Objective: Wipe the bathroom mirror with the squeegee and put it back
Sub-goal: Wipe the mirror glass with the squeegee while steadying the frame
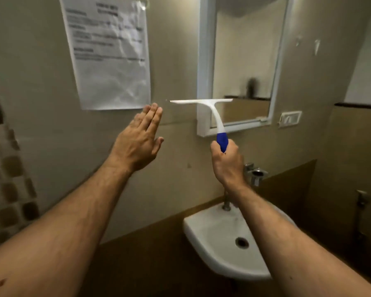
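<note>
Right hand (pixel 226 166) grips squeegee (pixel 214 116) across mirror (pixel 244 61) lower-left edge; left hand (pixel 137 142) flat, open beside it

Beige wall (pixel 176 50), white sink (pixel 204 239), dim light

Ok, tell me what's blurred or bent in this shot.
Head view: dim, warm light; the printed sheet on the wall is too soft to read; the mirror frame bows from wide-angle distortion; the squeegee and both hands look fairly sharp; the tiles at the left edge smear.
</note>
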The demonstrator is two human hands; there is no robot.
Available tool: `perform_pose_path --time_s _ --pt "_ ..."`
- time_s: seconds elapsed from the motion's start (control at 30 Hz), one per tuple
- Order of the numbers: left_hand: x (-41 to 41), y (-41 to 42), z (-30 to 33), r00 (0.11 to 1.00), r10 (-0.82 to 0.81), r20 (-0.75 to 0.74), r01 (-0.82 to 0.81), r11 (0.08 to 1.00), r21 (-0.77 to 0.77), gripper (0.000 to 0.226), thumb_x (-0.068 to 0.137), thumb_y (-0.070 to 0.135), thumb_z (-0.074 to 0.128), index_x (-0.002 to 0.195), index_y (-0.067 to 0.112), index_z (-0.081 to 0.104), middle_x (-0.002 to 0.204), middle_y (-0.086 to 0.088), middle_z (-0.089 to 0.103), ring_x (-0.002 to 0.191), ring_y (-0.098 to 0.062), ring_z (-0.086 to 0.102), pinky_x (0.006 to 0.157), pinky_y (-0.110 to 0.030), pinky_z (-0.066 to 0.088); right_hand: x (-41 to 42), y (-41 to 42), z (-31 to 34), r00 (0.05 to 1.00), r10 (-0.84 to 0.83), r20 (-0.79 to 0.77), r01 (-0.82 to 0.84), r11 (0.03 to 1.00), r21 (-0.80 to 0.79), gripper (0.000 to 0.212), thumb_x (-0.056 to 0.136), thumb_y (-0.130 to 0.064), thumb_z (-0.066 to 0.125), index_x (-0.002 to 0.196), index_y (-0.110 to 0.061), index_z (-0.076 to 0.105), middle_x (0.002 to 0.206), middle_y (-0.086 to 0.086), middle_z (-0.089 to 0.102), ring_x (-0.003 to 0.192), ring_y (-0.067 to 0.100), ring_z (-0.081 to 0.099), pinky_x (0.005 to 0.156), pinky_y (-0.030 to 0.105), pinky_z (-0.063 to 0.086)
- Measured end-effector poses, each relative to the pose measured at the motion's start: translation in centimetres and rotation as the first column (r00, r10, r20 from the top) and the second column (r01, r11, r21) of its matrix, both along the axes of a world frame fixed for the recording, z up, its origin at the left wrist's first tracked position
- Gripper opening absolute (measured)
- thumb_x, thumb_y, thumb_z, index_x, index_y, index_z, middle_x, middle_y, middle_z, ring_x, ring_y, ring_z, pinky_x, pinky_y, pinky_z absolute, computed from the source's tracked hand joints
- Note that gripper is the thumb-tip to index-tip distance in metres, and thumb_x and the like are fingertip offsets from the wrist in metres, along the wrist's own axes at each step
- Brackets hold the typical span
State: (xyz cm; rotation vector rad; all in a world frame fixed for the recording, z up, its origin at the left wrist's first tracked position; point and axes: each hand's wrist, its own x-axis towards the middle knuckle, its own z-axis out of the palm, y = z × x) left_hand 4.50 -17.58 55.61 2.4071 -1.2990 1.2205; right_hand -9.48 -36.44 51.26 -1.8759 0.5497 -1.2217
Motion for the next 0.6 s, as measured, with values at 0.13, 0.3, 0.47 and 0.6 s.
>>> perform_pose_path --time_s 0.13,0.3,0.47,0.6 --pt "-0.7 -5.9 4.9 0.998 -0.043 0.041 0.046 0.994 -0.096 0.069 0.103 0.035 0.039 0.159 0.008 0.009 0.167 -0.008 0.006 0.155 -0.021 0.004 0.127 -0.036 0.011 -1.1 -4.7 4.7 0.996 0.004 0.087 0.002 0.997 -0.075 0.029 0.083 -0.042 0.047 0.078 -0.015 0.056 0.066 0.002 0.058 0.060 0.025 0.057 0.055 0.040 0.049" --pt "-1.7 -11.2 8.1 0.994 -0.086 0.061 0.094 0.986 -0.135 0.066 0.104 0.037 0.032 0.159 0.013 0.005 0.167 -0.006 0.002 0.154 -0.017 -0.001 0.126 -0.034 0.009 -1.6 -8.8 8.2 0.984 0.068 0.162 -0.052 0.994 -0.100 0.026 0.085 -0.039 0.049 0.082 -0.014 0.057 0.067 0.003 0.057 0.056 0.016 0.053 0.050 0.031 0.045" --pt "-1.8 -14.6 11.2 0.987 -0.124 0.102 0.138 0.980 -0.140 0.065 0.105 0.034 0.033 0.159 0.013 0.007 0.167 -0.006 0.004 0.154 -0.016 0.000 0.126 -0.033 0.010 -0.8 -12.1 11.6 0.972 0.080 0.221 -0.062 0.994 -0.085 0.028 0.084 -0.040 0.048 0.080 -0.013 0.056 0.066 0.003 0.056 0.056 0.017 0.053 0.051 0.030 0.044" --pt "-0.7 -16.7 14.6 0.983 -0.153 0.100 0.172 0.961 -0.217 0.064 0.105 0.033 0.035 0.160 0.013 0.008 0.167 -0.006 0.005 0.154 -0.018 0.003 0.122 -0.031 0.009 0.4 -14.2 14.6 0.957 0.065 0.283 -0.043 0.996 -0.081 0.021 0.088 -0.037 0.049 0.082 -0.018 0.054 0.065 -0.002 0.055 0.055 0.011 0.053 0.051 0.023 0.039"
